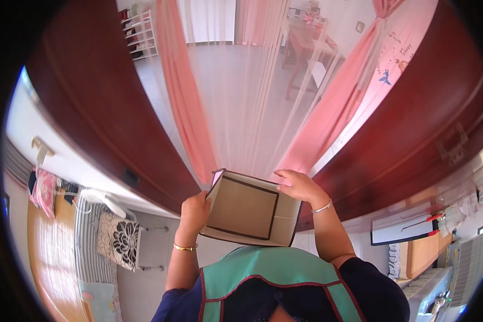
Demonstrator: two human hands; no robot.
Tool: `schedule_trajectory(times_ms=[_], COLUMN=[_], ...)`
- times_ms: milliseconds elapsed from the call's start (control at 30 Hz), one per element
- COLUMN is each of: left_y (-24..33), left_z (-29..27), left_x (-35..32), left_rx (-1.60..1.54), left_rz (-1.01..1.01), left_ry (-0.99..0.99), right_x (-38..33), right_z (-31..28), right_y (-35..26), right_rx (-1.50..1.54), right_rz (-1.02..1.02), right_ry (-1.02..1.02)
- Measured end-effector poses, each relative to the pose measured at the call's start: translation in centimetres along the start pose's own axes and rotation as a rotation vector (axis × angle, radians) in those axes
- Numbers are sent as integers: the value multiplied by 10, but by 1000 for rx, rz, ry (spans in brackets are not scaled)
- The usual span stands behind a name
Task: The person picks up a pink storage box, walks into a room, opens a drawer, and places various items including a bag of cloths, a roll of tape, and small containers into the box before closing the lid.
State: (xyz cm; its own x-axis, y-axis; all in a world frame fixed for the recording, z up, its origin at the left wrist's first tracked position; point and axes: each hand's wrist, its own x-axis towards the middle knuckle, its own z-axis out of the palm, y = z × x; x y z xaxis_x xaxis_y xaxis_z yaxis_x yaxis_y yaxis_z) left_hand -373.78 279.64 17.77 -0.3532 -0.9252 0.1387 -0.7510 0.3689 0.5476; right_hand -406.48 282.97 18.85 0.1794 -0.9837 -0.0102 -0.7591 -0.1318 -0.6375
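Note:
In front of my body, between both hands, is an open fabric storage box (pixel 239 206). It has beige inner walls, dark brown edging and a brown-framed rectangle at its bottom. My left hand (pixel 195 214) is closed on its left wall, with the thumb over the rim and the other fingers largely hidden. My right hand (pixel 299 185) grips the far right part of the rim, its thumb and fingers on either side of the wall. The box is tilted so that its inside faces me. Nothing shows lying in it.
Dark red door panels (pixel 107 118) flank the doorway on both sides. Pink curtains (pixel 185 80) and sheer strands hang ahead. Beyond stand a white shelf rack (pixel 141 35) and a wooden table (pixel 311 45). A cushioned chair (pixel 118 241) is at the lower left.

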Motion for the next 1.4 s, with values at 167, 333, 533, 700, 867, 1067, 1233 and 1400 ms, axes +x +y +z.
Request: schedule_trajectory(times_ms=[167,333,533,700,867,1067,1233,1400], left_y=[-1,5,-4,-5,-29,-35,-50,-32], left_z=[37,65,73,90,96,102,134,174], left_x=[147,322,502,648,789,987,1131,1284], left_rx=[-25,53,-36,-101,-101,-108,-135,-178], left_rz=[22,144,8,-36,-66,-169,-145,-107], left_ry=[-76,-92,-6,60,156,87,179,104], right_x=[138,268,298,459,596,753,857,981], right_z=[-17,-79,-240,-218,-239,-302,-348,-408], right_y=[47,151,306,262,355,406,464,546], right_rx=[245,267,-37,-172,-14,413,393,231], right_rz=[1,88,470,-40,261,321,382,341], right_ry=[119,435,1621,890,861,580,604,708])
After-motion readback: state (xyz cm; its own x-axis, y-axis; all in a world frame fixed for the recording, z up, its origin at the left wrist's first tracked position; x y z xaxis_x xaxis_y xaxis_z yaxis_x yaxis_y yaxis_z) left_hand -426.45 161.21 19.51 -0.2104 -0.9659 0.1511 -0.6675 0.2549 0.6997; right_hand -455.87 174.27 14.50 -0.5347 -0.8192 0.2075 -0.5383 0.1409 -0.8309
